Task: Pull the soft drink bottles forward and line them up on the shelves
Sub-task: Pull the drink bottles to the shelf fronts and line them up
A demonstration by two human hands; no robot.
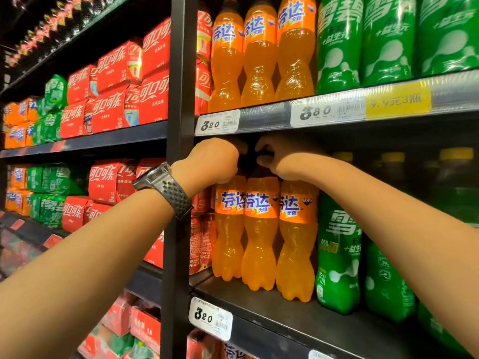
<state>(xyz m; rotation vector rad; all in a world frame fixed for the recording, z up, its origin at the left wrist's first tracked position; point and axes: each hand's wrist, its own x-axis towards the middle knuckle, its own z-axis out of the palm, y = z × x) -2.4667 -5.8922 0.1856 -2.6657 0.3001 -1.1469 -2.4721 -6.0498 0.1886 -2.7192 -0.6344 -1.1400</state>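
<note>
Three orange soda bottles stand side by side on the middle shelf (259, 304): the left one (228, 237), the middle one (260, 242) and the right one (298, 244). My left hand (212, 161), with a watch on its wrist, is closed over the top of the left bottle. My right hand (280, 156) is closed around the neck of the right bottle. Both caps are hidden under the hands in the shadow of the upper shelf. Green soda bottles (337, 255) stand right of the orange ones, partly behind my right forearm.
The upper shelf (259, 120) carries orange bottles (259, 55) and green bottles (386, 40) at its front edge. A black upright post (178, 86) divides the bays. Red cartons (116, 89) and red cans (199, 244) fill the left bay. Price tags (210, 317) line the shelf edges.
</note>
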